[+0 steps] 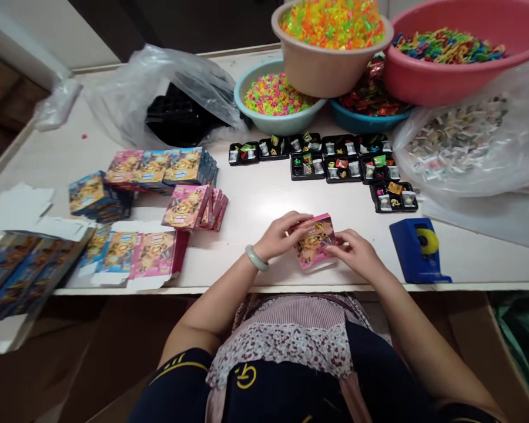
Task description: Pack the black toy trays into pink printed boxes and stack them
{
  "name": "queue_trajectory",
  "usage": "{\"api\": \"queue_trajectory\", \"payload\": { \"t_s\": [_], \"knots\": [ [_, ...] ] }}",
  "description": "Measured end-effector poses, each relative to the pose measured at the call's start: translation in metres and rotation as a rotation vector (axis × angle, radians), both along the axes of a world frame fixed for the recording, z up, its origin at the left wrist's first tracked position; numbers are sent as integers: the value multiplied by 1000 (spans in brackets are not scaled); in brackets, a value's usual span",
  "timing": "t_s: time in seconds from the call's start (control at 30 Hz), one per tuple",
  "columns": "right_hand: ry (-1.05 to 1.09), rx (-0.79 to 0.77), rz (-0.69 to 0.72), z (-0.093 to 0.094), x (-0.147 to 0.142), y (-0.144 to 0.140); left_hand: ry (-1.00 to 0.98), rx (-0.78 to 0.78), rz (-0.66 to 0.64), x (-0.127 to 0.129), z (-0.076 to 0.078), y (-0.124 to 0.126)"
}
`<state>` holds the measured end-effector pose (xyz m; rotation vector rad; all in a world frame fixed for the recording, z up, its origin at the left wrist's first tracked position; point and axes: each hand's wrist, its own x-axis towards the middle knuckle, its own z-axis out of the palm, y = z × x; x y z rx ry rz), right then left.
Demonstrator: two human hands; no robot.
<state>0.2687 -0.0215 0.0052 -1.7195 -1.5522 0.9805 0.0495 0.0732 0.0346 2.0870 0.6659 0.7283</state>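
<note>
A small pink printed carton (pixel 314 242) is held between my two hands above the table's front edge. My left hand (pixel 286 232) grips its upper left side, thumb and fingers closed on it. At its right side, my right hand (pixel 355 249) pinches the edge with thumb and fingers. The carton's lower end shows a pale flap. Beyond my hands lie several black compartment trays (pixel 341 168) with small toys and wrapped packets in them. Left of my left hand, a stack of pink cartons (pixel 187 207) leans on the table.
A blue tape dispenser (pixel 417 249) stands at the right. Flat cartons (pixel 156 252) lie at the front left, with more boxes (pixel 152 167) behind. At the back are a beige basin (pixel 330 70), a pink basin (pixel 441 82) and plastic bags (pixel 471 141).
</note>
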Motion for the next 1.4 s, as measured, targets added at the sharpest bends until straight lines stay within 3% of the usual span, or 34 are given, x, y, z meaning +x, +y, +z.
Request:
{"api": "queue_trajectory", "payload": {
  "t_s": [0.1,0.17,0.2,0.33,0.43,0.5,0.6,0.7,0.8,0.97,1.17,1.4],
  "knots": [
    [200,17,241,-6,-9,25,45,12,-66,-31,13,25],
    [212,16,443,-8,-14,56,84,47,-125,-56,21,36],
    [165,37,472,-10,-15,75,102,59,-139,-68,23,39],
    [-292,219,222,-23,-12,155,309,141,-60,-118,12,38],
    [-549,303,232,-35,-10,194,505,269,129,-139,-9,25],
    [-649,307,262,-40,-11,205,530,294,204,-134,-20,11],
    [-720,306,277,-46,-17,203,498,261,205,-99,-30,-15],
    [-699,332,297,-49,-25,190,550,219,231,-54,-33,-38],
    [-586,379,358,-49,-32,174,638,173,292,-28,-35,-49],
    [-555,434,332,-41,-37,168,752,118,365,-24,-38,-55],
    [-582,342,160,-40,-47,188,758,117,383,-25,-39,-57],
    [-372,156,176,-36,-35,209,748,123,371,-26,-42,-57]
  ]
}}
